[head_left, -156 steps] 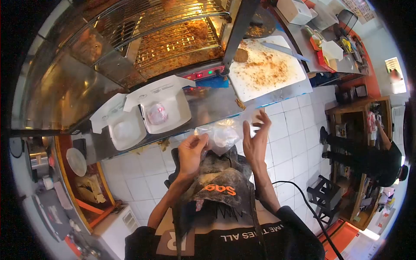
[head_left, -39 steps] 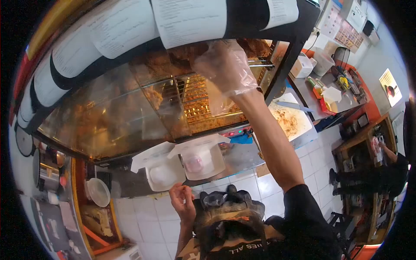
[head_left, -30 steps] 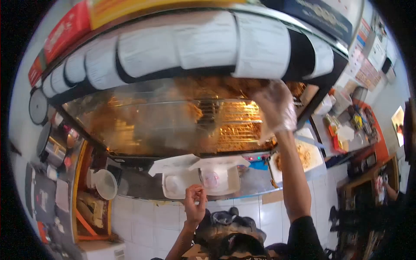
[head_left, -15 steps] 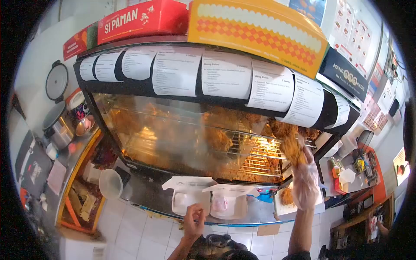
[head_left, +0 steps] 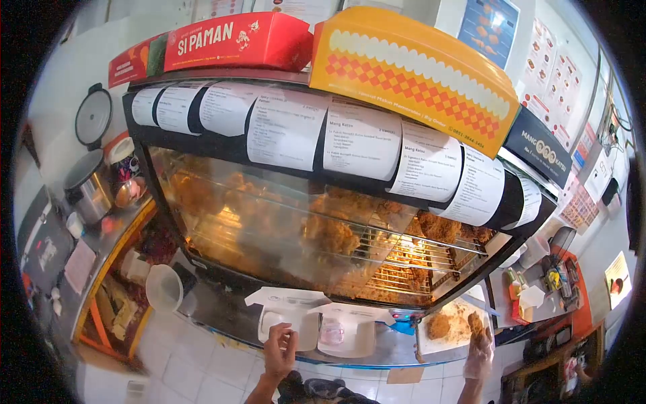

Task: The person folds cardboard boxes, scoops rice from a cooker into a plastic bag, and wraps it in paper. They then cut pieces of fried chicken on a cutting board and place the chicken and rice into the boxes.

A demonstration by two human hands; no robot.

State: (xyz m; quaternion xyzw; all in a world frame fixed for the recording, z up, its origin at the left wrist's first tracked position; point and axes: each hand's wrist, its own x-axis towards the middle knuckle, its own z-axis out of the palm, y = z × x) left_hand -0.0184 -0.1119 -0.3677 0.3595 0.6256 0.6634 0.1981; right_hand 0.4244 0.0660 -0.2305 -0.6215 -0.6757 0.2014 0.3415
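At lower right, a fried piece [head_left: 476, 324] is pinched by the gloved right hand [head_left: 479, 350] above the cutting board [head_left: 449, 328]; left hand [head_left: 279, 347] fingers are curled; slippage through the loose glove is judged possible.

I get a heavy fisheye view: straight edges bow outward and a black vignette rings the frame, thickest at nine and three o'clock. Warm orange light glows from inside the display case [head_left: 316, 236] at centre, with hazy reflections on its glass. Daylight brightens the wall at two o'clock. My hands at six o'clock look soft and slightly blurred.
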